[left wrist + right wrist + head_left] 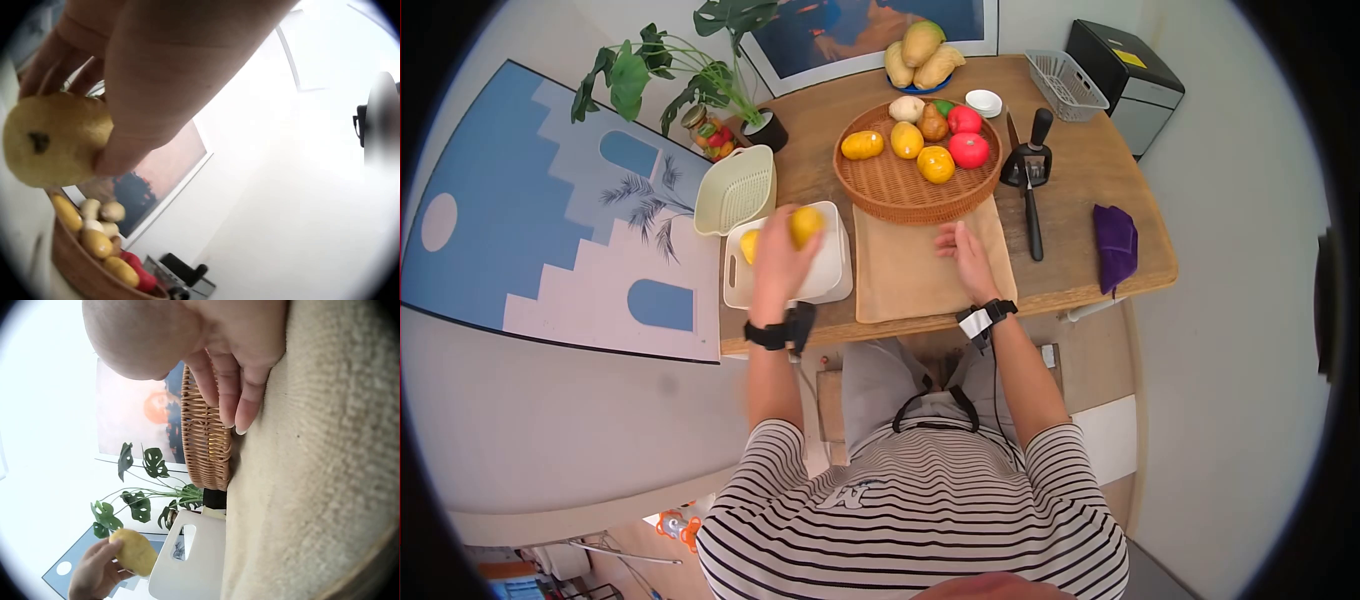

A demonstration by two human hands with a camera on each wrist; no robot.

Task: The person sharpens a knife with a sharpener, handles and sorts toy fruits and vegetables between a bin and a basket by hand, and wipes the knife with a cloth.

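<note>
My left hand (pixel 778 262) grips a yellow fruit (pixel 806 226) over the white bin (pixel 836 272). A dark stem spot marks its end in the left wrist view, where the thumb and fingers curl round it. Another yellow fruit (pixel 748 246) shows in the bin, beside my left hand. My right hand (pixel 966 262) rests on the tan cloth (pixel 900 280) with relaxed fingers, nothing in them. In the right wrist view, its fingertips (pixel 240 428) lie close to the round wicker basket (pixel 203 444). That basket holds yellow fruits (pixel 862 145), red fruits (pixel 969 150) and a brown pear (pixel 932 124).
A pale green basket (pixel 735 190) stands behind the bin, near a potted plant (pixel 765 130). Right of the wicker basket are a black sharpener-like stand (pixel 1030 165), a knife (pixel 1034 225) and a purple pouch (pixel 1115 245). Mangoes (pixel 922 45) and a grey basket (pixel 1065 85) are at the back.
</note>
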